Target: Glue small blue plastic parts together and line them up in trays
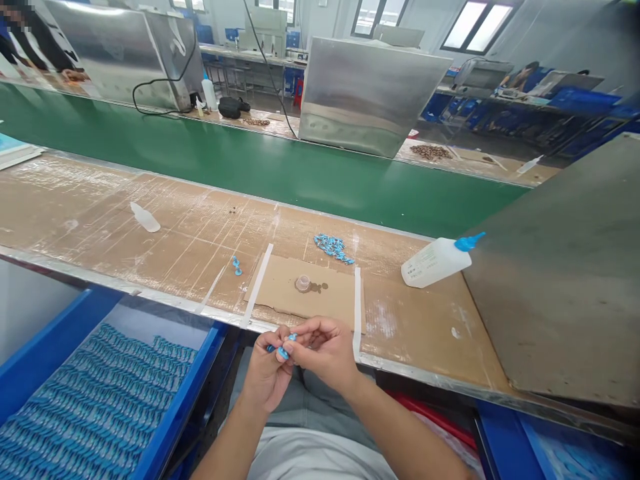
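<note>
Left hand (267, 377) and right hand (330, 350) are pinching blue pieces (283, 353) between their fingers (320, 325).
On the surface (395, 337) beyond, a cup (303, 283) is standing on cardboard (277, 275).

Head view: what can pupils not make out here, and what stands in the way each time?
Blue pieces, head view: partly covered by the left hand and right hand; their full shape is hidden.
Cup, head view: too small to tell its contents.
Label on the large bottle, head view: print too small to read.
Left tray, head view: cut off by the picture's edge.
</note>
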A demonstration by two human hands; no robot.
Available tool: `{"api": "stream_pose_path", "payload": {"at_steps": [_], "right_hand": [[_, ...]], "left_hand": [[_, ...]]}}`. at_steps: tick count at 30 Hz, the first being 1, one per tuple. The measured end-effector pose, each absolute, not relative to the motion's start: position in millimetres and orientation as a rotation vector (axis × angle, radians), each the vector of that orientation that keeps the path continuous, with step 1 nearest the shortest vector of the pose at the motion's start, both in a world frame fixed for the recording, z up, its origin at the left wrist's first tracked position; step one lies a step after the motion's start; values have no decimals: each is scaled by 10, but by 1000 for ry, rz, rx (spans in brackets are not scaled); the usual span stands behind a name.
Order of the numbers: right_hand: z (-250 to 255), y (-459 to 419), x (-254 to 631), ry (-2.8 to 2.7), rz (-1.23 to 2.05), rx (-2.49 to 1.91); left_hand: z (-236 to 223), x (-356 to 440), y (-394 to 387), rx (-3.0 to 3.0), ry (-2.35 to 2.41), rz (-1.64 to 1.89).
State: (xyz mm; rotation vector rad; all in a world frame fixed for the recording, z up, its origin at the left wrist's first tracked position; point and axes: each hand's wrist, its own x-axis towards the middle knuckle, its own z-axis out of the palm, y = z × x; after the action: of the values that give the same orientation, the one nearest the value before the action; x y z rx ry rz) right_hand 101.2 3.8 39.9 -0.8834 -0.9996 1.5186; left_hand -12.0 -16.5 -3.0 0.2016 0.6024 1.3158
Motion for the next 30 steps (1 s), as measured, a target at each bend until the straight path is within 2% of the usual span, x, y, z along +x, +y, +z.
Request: {"api": "stream_pose_path", "payload": {"at_steps": [18, 25, 30], "right_hand": [[443, 114, 1048, -961, 1641, -913], [393, 118, 1044, -1005, 1352, -904], [304, 73, 1035, -1103, 1005, -992]], "left_hand": [[64, -103, -146, 214, 629, 1326], [174, -61, -82, 349, 757, 1410], [240, -38, -179, 523, 944, 1464]]}}
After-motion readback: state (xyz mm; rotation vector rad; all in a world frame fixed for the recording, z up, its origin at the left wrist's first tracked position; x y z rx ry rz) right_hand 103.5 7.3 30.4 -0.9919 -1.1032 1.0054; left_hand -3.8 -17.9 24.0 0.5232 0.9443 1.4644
